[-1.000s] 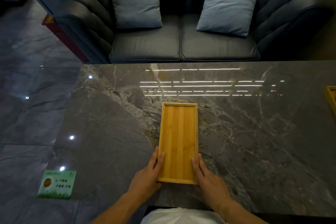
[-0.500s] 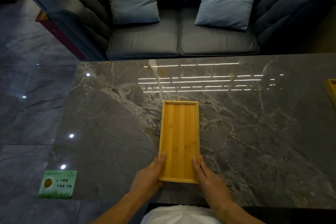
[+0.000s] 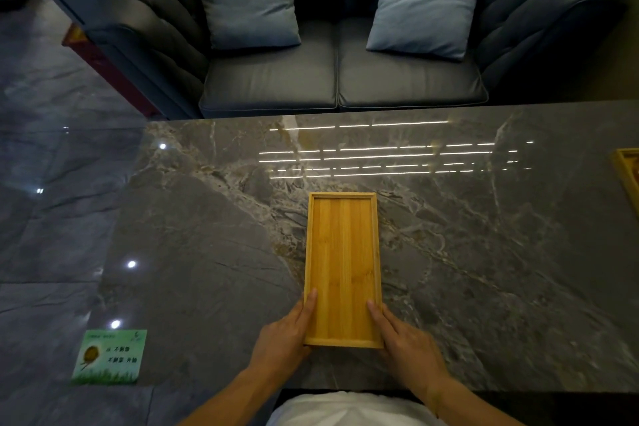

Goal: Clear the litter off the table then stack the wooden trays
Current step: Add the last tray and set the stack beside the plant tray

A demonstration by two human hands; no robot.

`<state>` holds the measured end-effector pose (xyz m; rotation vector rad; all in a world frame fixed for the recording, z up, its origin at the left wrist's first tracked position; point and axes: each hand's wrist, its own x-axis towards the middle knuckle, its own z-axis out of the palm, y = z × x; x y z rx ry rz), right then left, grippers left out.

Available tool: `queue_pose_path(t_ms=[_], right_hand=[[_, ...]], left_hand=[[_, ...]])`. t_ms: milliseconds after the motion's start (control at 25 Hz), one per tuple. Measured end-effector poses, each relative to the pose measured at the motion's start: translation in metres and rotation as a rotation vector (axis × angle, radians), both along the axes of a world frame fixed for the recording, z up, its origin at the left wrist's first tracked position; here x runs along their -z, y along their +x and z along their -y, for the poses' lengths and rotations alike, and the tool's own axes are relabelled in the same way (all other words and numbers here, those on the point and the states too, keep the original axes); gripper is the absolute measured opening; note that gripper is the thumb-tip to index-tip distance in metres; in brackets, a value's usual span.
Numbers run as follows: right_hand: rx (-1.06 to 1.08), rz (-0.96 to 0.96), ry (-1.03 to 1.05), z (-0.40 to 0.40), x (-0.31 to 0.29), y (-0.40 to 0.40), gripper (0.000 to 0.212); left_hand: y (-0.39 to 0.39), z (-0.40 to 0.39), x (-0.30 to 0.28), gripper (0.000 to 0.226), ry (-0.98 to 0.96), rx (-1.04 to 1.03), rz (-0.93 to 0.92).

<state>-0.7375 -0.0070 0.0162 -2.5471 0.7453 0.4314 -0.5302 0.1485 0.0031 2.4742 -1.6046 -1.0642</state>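
A long wooden tray lies lengthwise on the dark marble table, its near end close to the front edge. My left hand grips the tray's near left side, thumb on the rim. Gripping the near right side is my right hand, fingers along the rim. The tray is empty. A second wooden tray shows only partly at the table's far right edge.
A dark blue sofa with two light blue cushions stands behind the table's far edge. A green printed card lies on the glossy floor to the left of the table. Ceiling lights reflect on the marble.
The view has tilted slightly down. Both hands stay on the tray's near end, and the tray has barely shifted on the table.
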Motion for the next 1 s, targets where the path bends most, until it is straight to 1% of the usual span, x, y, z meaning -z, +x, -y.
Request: queue_pose_path(t_ms=[80,160,240,280,360,440,520,560,640,720,760,840,1000], right_hand=[[0.008,-0.024,0.022,-0.002,-0.007,0.003,0.099],[0.016,-0.012,0.052,-0.002,-0.006,0.004,0.093],[0.011,-0.003,0.036,0.001,-0.005,0.003,0.095],[-0.002,-0.003,0.037,0.002,-0.004,0.002,0.097],[0.018,-0.019,0.104,0.004,-0.008,0.002,0.095],[0.136,0.037,0.161,0.008,-0.011,-0.002,0.096],[0.269,0.086,0.190,0.018,-0.013,-0.001,0.098],[0.329,0.100,0.227,0.025,-0.013,0.004,0.098],[0.438,0.105,0.326,0.033,-0.010,0.019,0.097],[0.545,0.102,0.440,0.036,-0.008,0.039,0.097],[0.598,0.100,0.489,0.036,-0.008,0.048,0.097],[0.650,0.104,0.523,0.032,-0.007,0.060,0.093],[0.711,0.115,0.479,0.028,-0.010,0.070,0.081]], left_hand=[[0.000,-0.001,0.000,0.102,0.010,0.009,0.019],[0.000,-0.001,0.001,0.102,0.017,0.018,0.032],[0.001,-0.001,0.001,0.104,0.016,0.029,0.041],[0.001,-0.001,0.000,0.105,0.008,0.025,0.026],[0.001,-0.001,-0.004,0.109,-0.023,-0.023,-0.041],[0.003,-0.002,-0.012,0.107,-0.112,-0.171,-0.101],[0.009,0.008,-0.015,0.097,-0.199,-0.397,-0.150],[0.014,0.018,-0.015,0.091,-0.216,-0.515,-0.185],[0.026,0.043,-0.015,0.074,-0.197,-0.685,-0.337],[0.030,0.064,-0.019,0.054,-0.186,-0.681,-0.485],[0.030,0.070,-0.021,0.048,-0.188,-0.656,-0.504],[0.029,0.071,-0.018,0.046,-0.179,-0.650,-0.484],[0.038,0.075,-0.011,0.041,-0.153,-0.606,-0.475]])
